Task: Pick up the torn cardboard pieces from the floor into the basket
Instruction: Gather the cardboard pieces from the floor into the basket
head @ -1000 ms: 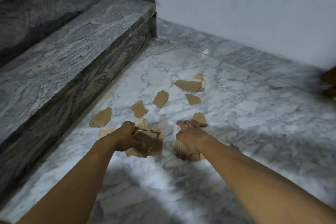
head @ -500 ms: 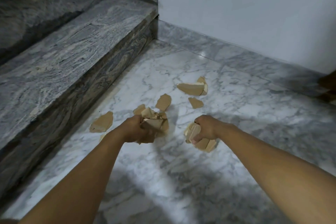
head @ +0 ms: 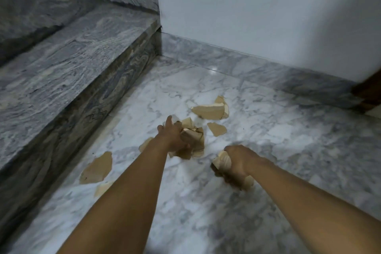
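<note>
Head view: left hand (head: 173, 138) grips a bundle of torn cardboard (head: 192, 140) low over the marble floor (head: 278, 140) — fingers curled round it, one finger (head: 169, 119) sticking out forward. Right hand (head: 240, 164) is closed round a second stack of pieces (head: 222, 161), nearer the camera and apart from the left. Its lower edge is motion-blurred, so the piece count can't be told.

Loose on the floor:
- large piece (head: 208, 112) beyond the left hand, overlapping a smaller scrap (head: 221, 100) behind it
- small triangular piece (head: 216, 129) between the large piece and the right hand
- flat piece (head: 97, 169) near the foot of the grey stone step (head: 72, 51)
- pale scrap (head: 102, 188) just beside the flat piece, partly hidden by the left forearm
- another bit (head: 145, 144) peeking out from behind that forearm

White wall (head: 247, 6) behind, marble skirting (head: 247, 65) at its base. Dark brown object (head: 369, 93) at the right edge — can't tell what.
</note>
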Demonstrator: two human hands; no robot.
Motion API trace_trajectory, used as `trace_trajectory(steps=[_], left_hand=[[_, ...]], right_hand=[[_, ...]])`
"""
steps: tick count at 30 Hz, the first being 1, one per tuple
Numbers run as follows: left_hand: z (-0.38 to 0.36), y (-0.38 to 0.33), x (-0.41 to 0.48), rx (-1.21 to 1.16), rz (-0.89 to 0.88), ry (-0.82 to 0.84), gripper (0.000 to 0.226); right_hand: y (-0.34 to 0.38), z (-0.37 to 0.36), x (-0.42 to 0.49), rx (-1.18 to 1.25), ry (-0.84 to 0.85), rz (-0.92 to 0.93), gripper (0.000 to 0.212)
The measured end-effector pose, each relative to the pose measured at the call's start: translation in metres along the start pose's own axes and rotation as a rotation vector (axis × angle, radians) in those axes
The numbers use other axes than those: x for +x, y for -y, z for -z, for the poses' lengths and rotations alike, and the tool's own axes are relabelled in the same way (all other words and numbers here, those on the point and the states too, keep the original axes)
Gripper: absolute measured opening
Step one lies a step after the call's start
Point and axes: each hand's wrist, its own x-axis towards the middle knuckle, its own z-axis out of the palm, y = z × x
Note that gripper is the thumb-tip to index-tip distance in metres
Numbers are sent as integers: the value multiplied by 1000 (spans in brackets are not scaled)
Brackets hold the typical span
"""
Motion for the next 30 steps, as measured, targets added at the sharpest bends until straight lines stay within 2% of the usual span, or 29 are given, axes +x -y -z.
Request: trace_trajectory(steps=[3, 9, 11, 13, 16, 19, 22, 27, 30], left_hand=[[-6, 0, 9, 38, -49, -34, 64], [-11, -6, 3, -54, 2, -66, 30], [-9, -4, 5, -75, -24, -59, 27], [-7, -1, 6, -156, -49, -47, 31], [-1, 4, -6, -350, -75, -36, 40], [11, 25, -25, -520, -25, -16, 42], [23, 59, -40, -468, 57, 43, 50], [2, 85, -58, -411, 202, 14, 84], [-12, 83, -55, -333, 239, -95, 76]], right_hand=[[0, 1, -2, -42, 22, 13, 84], [0, 8, -2, -32, 85, 29, 87], [5, 24, 6, 19, 57, 52, 90], [11, 45, 18, 103, -21, 61, 82], [17, 68, 40, 128, -141, 79, 84], [28, 68, 55, 78, -115, 121, 76], [31, 57, 61, -9, -67, 150, 66], [39, 45, 64, -94, -148, 176, 76], [44, 47, 67, -105, -125, 177, 76]])
